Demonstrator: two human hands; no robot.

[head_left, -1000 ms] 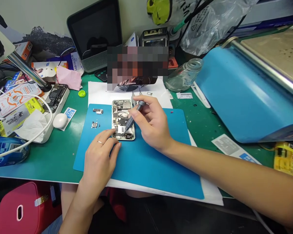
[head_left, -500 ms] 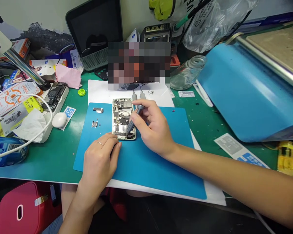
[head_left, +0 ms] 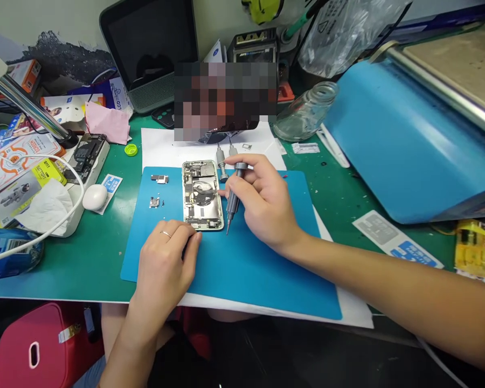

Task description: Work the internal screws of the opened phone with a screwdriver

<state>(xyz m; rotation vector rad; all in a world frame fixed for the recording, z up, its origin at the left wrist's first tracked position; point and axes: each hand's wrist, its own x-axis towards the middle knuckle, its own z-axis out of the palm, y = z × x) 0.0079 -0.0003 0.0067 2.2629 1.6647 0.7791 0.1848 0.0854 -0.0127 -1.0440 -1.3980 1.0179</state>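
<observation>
Screwdriver (head_left: 233, 199): moved off the lower part of the opened phone (head_left: 203, 196), where its tip was in the earlier frame; the tip now points down over the blue mat (head_left: 258, 280), just right of the phone's lower right corner.
Right hand (head_left: 264, 202): closed around the screwdriver near its upper end, with one fingertip close by the phone's right edge.
Left hand (head_left: 167, 256): fingers curled, at the phone's lower left corner as before; whether thumb and forefinger pinch anything, I cannot tell.
Opened phone: lying flat near the middle of the frame, inner parts bare, on the upper part of the blue mat.
Loose parts: a bracket-like piece (head_left: 160, 179) and a small metal piece (head_left: 154, 202) on the mat, left of the phone.
Grey tools: two, one (head_left: 221, 164) just above the phone's upper right, the other (head_left: 233, 150) beside it.
White sheet (head_left: 161, 143): under the mat, showing along its top and right edges.
Upper right of centre: a glass jar (head_left: 303, 116) on its side.
Left side: a green cap (head_left: 131, 150) and a rounded white case (head_left: 95, 198).
</observation>
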